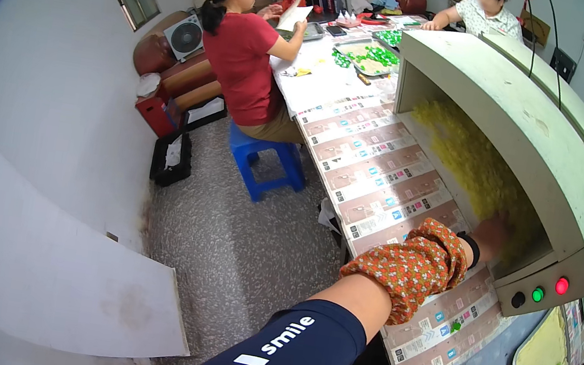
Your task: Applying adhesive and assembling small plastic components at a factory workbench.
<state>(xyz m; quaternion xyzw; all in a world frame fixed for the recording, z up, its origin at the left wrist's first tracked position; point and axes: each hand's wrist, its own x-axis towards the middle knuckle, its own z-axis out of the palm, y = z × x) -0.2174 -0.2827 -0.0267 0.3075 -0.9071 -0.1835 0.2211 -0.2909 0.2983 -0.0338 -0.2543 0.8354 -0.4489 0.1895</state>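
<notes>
My left hand (493, 237) reaches into the opening of a beige curved-top machine (514, 110). Its fingers are blurred and in shadow, so I cannot make out whether they hold anything. A dark band circles the wrist, and an orange flowered sleeve cover (411, 268) wraps the forearm below it. Next to the hand, a mass of small yellow-green pieces (476, 161) spreads along the inside of the machine; their kind is too blurred to tell. A black knob (518, 299), a lit green button (538, 295) and a lit red button (562, 285) sit on the machine's front corner. My right hand is out of sight.
The table (377, 169) has a printed covering. A tray with green pieces (540, 363) lies at the near right, another tray (367, 56) at the far end. A person in red (246, 62) sits on a blue stool (265, 160) holding paper; another person (490, 17) works beyond the machine.
</notes>
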